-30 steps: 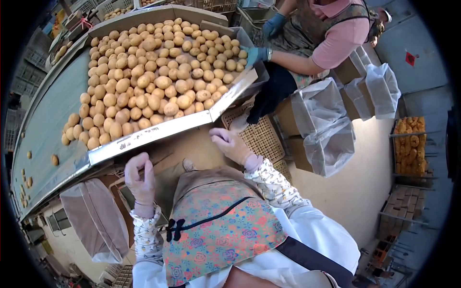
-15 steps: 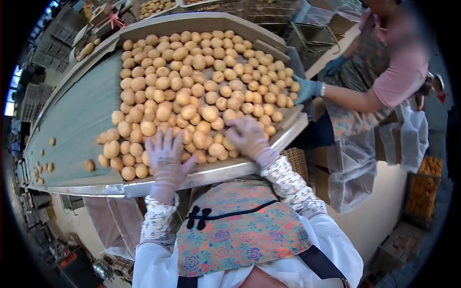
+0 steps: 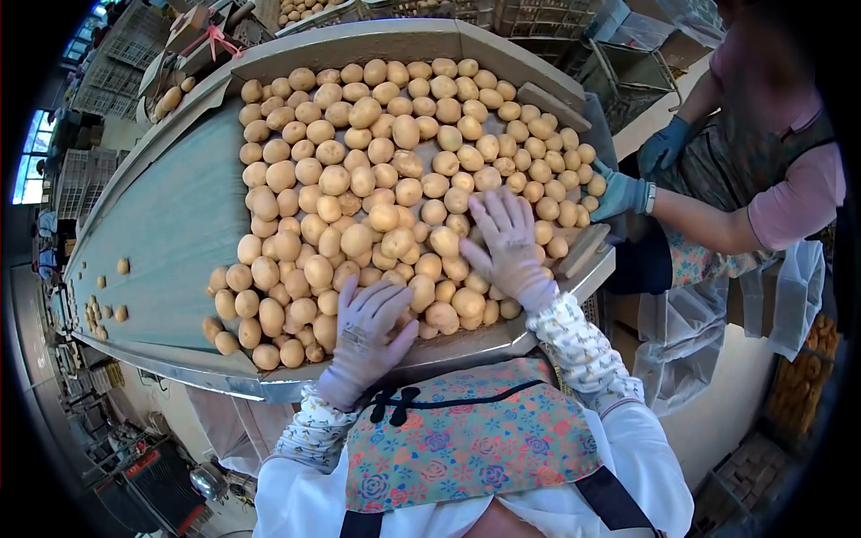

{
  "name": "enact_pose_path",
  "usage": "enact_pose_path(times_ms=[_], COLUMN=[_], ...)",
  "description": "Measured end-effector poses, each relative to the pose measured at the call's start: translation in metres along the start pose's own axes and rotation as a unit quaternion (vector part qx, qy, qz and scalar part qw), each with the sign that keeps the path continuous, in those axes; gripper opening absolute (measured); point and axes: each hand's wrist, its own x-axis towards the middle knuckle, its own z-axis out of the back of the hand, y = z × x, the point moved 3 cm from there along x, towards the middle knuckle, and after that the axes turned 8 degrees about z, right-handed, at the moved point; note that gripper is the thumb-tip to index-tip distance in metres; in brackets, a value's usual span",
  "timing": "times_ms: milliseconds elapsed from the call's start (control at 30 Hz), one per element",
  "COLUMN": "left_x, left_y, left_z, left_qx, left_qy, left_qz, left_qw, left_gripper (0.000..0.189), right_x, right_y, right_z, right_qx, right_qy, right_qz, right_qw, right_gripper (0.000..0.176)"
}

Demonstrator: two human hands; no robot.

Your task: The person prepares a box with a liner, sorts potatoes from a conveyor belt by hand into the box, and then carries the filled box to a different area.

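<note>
Many round, tan potatoes (image 3: 359,238) cover the metal sorting table (image 3: 430,40) in front of me. My left hand (image 3: 369,327), in a pale thin glove, rests on the potatoes at the near edge, fingers stretched and thumb apart. Further right, my right hand (image 3: 507,247) wears the same kind of glove. It lies with spread fingers over potatoes towards the right part of the pile, gripping none that I can see. Potatoes beneath both palms are hidden.
A green conveyor belt (image 3: 161,242) with a few loose potatoes joins the table on the left. At the right end, a co-worker's blue-gloved hand (image 3: 619,193) touches potatoes. Plastic crates (image 3: 543,18) stand behind; clear plastic bags (image 3: 682,332) hang at the right.
My right hand has moved farther out over the pile, its fingers now stretched forward. My left hand has shifted right along the near edge. The view has shifted slightly.
</note>
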Motion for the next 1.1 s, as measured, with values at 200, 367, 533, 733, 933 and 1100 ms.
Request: enact_pose_path(times_ms=[200,367,533,733,933,1100], left_x=[0.008,0.088,0.141,0.176,0.179,0.131], left_y=[0.033,0.057,0.085,0.077,0.070,0.069], left_z=[0.014,0.045,-0.010,0.014,0.023,0.056], left_qx=[-0.055,0.286,0.602,0.472,0.408,-0.209], left_qy=[0.028,-0.023,0.172,0.340,0.317,0.163], left_qz=[0.002,0.037,0.022,0.113,0.105,0.239], left_qw=[0.998,0.957,0.780,0.806,0.850,0.934], left_gripper=[0.027,0.018,0.018,0.031,0.049,0.051], right_x=[0.115,0.168,0.168,0.128,0.097,0.100], right_y=[0.009,0.022,0.016,-0.006,0.006,0.041], right_z=[-0.047,-0.051,-0.052,-0.057,-0.014,0.004], right_qx=[0.053,0.044,0.062,0.194,0.576,0.470], right_qy=[0.028,0.304,0.352,0.144,0.005,-0.157], right_qz=[-0.009,-0.093,-0.141,-0.176,-0.333,-0.188], right_qw=[0.998,0.947,0.923,0.954,0.746,0.848], right_gripper=[0.044,0.064,0.060,0.050,0.050,0.051])
